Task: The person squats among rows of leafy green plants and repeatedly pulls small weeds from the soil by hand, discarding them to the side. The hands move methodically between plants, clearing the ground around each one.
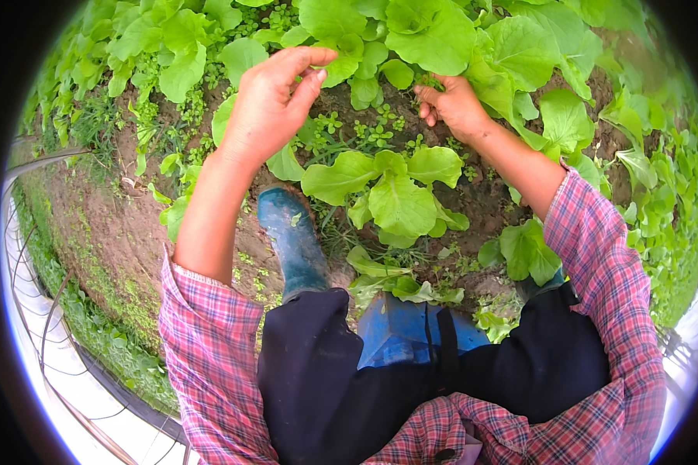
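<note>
My left hand is raised above the bed at the upper left, thumb and forefinger a little apart, with nothing seen between them. Beside broad-leaved green plants at the upper right, my right hand has its fingertips closed on a small weed, partly covered by leaves and fingers. Small round-leaved weeds grow in the brown soil between the hands. A light green leafy plant stands nearer to me, below both hands.
A muddy blue-green rubber boot stands left of the nearer plant. A blue plastic object is between my legs, with loose leaves before it. Thin curved rods and white sheeting edge the left side.
</note>
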`<state>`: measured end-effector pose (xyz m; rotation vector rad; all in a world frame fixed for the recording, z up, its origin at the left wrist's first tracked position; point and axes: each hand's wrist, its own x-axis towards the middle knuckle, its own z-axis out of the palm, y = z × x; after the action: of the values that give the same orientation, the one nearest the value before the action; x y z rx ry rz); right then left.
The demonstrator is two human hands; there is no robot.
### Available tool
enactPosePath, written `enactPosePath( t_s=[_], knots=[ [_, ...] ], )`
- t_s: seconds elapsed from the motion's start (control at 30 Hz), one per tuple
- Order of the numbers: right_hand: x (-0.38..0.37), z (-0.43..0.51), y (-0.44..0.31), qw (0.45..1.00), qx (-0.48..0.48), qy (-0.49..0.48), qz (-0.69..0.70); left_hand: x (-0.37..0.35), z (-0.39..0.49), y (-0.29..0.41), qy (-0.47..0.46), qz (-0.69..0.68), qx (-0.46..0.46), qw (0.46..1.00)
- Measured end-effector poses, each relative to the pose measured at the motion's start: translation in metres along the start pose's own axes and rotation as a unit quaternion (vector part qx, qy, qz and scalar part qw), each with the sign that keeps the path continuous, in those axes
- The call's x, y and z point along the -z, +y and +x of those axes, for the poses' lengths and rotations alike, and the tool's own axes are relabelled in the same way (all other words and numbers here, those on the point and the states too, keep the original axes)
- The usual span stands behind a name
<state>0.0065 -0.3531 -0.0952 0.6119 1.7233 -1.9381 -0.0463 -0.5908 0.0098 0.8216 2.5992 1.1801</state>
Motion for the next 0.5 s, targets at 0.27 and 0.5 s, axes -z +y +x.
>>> enactPosePath(
  t_s=[0.27, 0.5],
  knots=[
    [-0.012, 0.002, -0.031, 0.989, -0.056, -0.036, -0.129, -0.034, -0.007, 0.004, -0.204, 0.215, -0.090, 0.951],
    [-0.055, 0.037, -0.024, 0.879, 0.096, 0.086, -0.459, -0.020, 0.009, -0.007, -0.183, 0.310, -0.032, 0.932]
  ],
)
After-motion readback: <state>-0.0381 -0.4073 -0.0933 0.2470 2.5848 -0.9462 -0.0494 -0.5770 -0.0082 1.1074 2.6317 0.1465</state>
